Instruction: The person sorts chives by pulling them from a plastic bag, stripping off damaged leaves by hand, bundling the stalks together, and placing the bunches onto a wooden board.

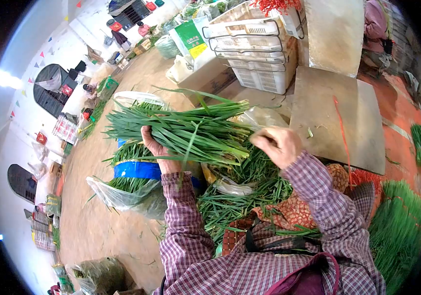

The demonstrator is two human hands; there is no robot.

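A thick bunch of green garlic chives (186,125) lies across my left hand (155,147), whose thumb and fingers wrap round it from below. The leaf tips point left and the pale cut ends point right. Close beside those cut ends is my right hand (280,145), its fingers pinched together. Whatever is between these fingers, if anything, is too small to make out. Beneath the bunch, loose chive leaves (240,196) are heaped over my lap and the patterned cloth (289,211).
Left of my lap stands a plastic bag (137,196) of chives with a blue band (137,170). White crates (259,64) are stacked ahead, beside a flat board (336,118) with a red tie (340,128). More chives (399,231) stand at right. Other people (143,29) are farther off.
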